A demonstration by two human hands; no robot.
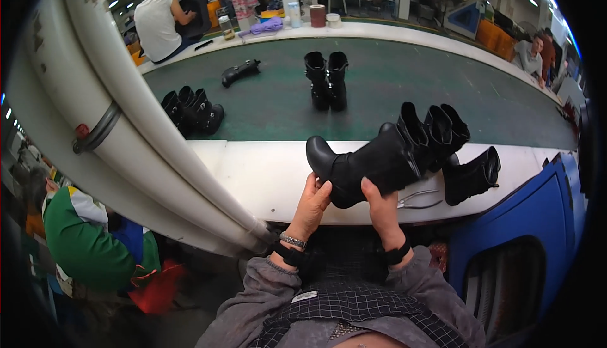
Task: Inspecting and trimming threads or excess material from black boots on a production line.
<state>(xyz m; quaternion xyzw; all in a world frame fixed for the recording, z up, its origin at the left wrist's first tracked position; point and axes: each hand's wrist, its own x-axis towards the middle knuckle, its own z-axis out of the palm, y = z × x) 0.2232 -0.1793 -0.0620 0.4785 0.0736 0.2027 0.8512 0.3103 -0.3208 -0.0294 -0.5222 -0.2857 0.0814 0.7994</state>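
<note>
Between my two hands a black boot (373,164) is held tilted, its rounded toe up to the left and its shaft opening to the right. My left hand (310,206) grips the foot part from below, thumb against its side. My right hand (380,204) supports the shaft, thumb on the near face and the other fingers hidden behind it. Just beyond, several more black boots (437,130) stand on the white ledge, partly hidden by the held one. A shorter-looking black boot (471,177) stands to the right. Metal pliers or scissors (420,201) lie beside my right hand.
Beyond the white ledge (237,171) runs a green conveyor belt (392,76) carrying an upright pair of boots (326,82), one lying boot (240,73) and a buckled group (193,111). Thick white pipes (158,133) rise at left; a blue machine (525,221) stands at right. Other people work around.
</note>
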